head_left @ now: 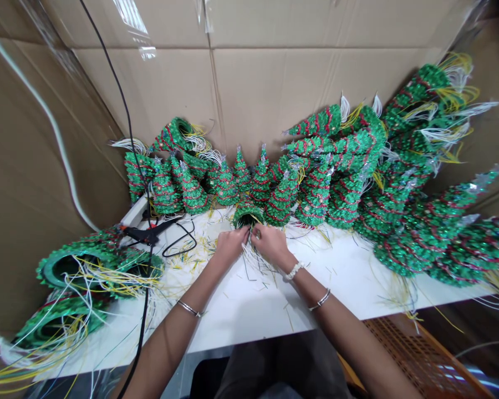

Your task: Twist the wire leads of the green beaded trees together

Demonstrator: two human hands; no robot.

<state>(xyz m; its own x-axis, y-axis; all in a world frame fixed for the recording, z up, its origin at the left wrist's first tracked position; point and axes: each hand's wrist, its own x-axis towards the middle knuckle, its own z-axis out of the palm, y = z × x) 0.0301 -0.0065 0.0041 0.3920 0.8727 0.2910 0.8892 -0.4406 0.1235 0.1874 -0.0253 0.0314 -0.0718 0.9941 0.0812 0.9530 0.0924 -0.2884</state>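
A small green tinsel Christmas tree (pixel 249 211) lies on its side on the white table, its hollow base facing me. Thin white wires (pixel 249 256) come out of that opening and trail over the tabletop. My left hand (pixel 232 244) is at the left of the opening, fingers pinched on the wires. From the right, my right hand (pixel 270 242) pinches among the same wires, close to my left fingertips. Which strand each hand grips is too small to tell.
Finished-looking tinsel trees (pixel 191 188) line the back, with more heaped at right (pixel 419 221). Larger trees (pixel 79 266) with loose yellow and white wires lie at left. A black glue gun (pixel 149 234) and hanging cable (pixel 125 105) are nearby. An orange crate (pixel 416 354) stands below right.
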